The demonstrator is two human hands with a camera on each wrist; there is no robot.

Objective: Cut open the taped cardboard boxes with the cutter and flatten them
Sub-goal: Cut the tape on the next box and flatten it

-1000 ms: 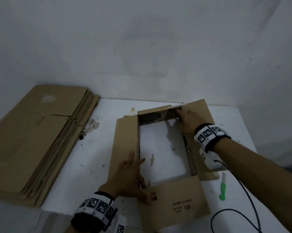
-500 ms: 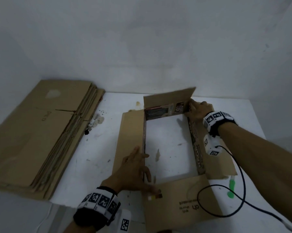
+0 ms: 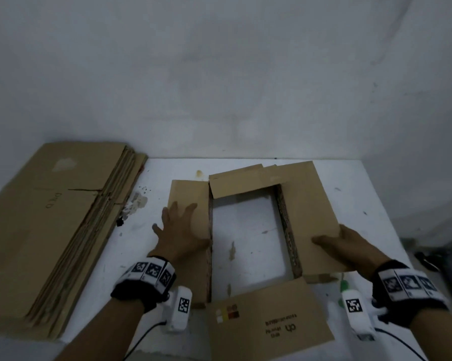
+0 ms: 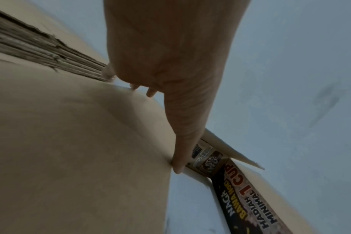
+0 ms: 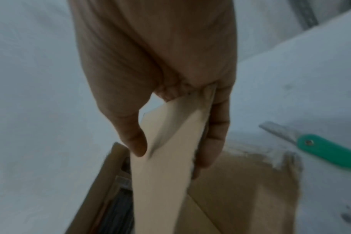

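Far left: stack of flattened boxes (image 3: 55,230), done. Left hand (image 3: 179,230) flat, fingers spread, pressing left flap of open box (image 3: 308,204) mid-table. Right hand (image 3: 342,246) pinches right flap. Cutter (image 5: 329,152) idle beside it; collapsing left.

The head view looks down from above at the white desk (image 3: 245,243). Each wrist view looks close along its grip, sharing the opened brown cardboard box (image 3: 308,204) (image 4: 70,142) (image 5: 162,182).

A bare grey-white wall (image 3: 219,74) fills the view from nine to three o'clock — dim, even light. Below it, a stained white table (image 3: 248,227) — its far edge meets the wall.
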